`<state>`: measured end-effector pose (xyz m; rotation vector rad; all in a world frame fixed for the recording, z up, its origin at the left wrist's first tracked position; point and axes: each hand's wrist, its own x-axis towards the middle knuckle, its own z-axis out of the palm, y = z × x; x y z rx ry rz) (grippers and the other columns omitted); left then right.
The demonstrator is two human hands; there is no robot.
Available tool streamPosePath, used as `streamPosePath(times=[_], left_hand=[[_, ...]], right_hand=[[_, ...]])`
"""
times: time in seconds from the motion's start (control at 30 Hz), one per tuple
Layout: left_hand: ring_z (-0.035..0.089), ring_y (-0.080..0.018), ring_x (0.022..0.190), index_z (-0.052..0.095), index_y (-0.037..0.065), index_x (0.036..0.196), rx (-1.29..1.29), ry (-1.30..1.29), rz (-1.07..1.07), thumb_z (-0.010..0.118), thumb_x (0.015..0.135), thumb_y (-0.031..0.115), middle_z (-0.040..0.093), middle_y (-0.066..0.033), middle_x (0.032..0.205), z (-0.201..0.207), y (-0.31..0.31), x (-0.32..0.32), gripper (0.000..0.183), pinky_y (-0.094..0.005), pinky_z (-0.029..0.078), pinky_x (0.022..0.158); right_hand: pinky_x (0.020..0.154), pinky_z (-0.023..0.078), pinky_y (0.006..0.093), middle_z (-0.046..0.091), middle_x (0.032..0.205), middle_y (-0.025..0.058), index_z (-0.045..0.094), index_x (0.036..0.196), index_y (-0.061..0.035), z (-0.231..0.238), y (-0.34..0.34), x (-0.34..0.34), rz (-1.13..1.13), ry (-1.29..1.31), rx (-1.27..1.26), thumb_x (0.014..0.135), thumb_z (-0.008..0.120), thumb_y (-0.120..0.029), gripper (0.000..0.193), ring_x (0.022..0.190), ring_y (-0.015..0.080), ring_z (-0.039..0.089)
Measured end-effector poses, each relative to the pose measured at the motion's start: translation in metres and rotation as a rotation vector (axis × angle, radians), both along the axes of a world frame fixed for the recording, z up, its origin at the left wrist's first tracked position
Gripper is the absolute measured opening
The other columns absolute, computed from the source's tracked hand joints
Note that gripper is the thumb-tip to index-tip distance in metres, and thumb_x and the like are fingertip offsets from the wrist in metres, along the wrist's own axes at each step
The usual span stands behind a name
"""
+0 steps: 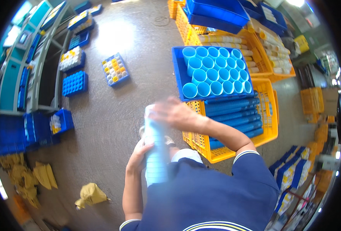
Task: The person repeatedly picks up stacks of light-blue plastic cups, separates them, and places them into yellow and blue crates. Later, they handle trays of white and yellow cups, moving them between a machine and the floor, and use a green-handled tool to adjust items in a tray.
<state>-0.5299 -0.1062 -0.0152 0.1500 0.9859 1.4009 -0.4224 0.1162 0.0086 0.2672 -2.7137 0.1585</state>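
Note:
A long stack of nested light blue cups (156,159) stands nearly upright against the front of my body. My left hand (138,153) is closed round its left side, with the thumb across the front. Near the upper end of the stack is my right hand (176,115), its fingers smeared by motion, so what they grip is hidden. To the right, a blue tray (179,79) holds several rows of light blue cups (208,61) with their open ends up. It rests on a yellow crate (272,129) filled with darker blue cup stacks (232,119) lying flat.
Behind stand yellow crates (262,57) with white and yellow stacks, and empty blue bins (216,15). A tray of white and yellow pieces (115,69) lies on the floor. Machines (24,57) line the left side. Tan sacks (91,194) lie at lower left.

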Motion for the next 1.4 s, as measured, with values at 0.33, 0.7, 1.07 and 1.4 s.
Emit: streamPosePath(times=[0.33,0.7,1.07,1.4], left_hand=[[0.068,-0.0319,0.087,0.043,-0.014,0.127,-0.007,-0.191,-0.303,0.061,0.087,0.037,0.062,-0.0279,0.106,0.012,0.073,-0.168,0.068,-0.0414,0.06,0.073],[0.068,-0.0266,0.089,0.042,-0.002,0.131,0.063,-0.091,-0.601,0.068,0.088,0.033,0.063,-0.0207,0.106,0.014,0.158,-0.21,0.061,-0.0389,0.059,0.075],[0.068,-0.0233,0.084,0.05,-0.005,0.125,0.067,-0.075,-0.828,0.068,0.085,0.034,0.065,-0.0182,0.103,0.041,0.26,-0.216,0.058,-0.0357,0.059,0.072],[0.067,-0.0263,0.088,0.043,-0.002,0.133,0.051,0.034,-1.033,0.075,0.078,0.034,0.063,-0.0187,0.105,0.044,0.328,-0.225,0.074,-0.0385,0.057,0.077]], right_hand=[[0.086,0.053,0.04,0.061,0.12,0.0207,0.03,0.141,-0.0052,-0.042,0.089,-0.02,-1.302,0.615,-1.056,0.065,0.09,-0.037,0.102,0.106,0.0391,0.062],[0.1,0.036,0.0394,0.051,0.139,0.0087,0.052,0.133,-0.0093,0.003,0.035,-0.083,-0.908,-0.093,-0.105,0.074,0.079,-0.02,0.066,0.129,0.0232,0.046],[0.094,0.036,0.0334,0.061,0.125,-0.0046,0.058,0.124,-0.0162,0.003,0.111,-0.102,-0.94,0.134,0.18,0.087,0.058,-0.015,0.037,0.12,0.0128,0.055],[0.106,0.029,0.0433,0.06,0.122,-0.0024,0.056,0.123,-0.016,0.014,0.156,-0.092,-0.852,0.04,0.16,0.089,0.061,-0.017,0.035,0.12,0.0139,0.054]])
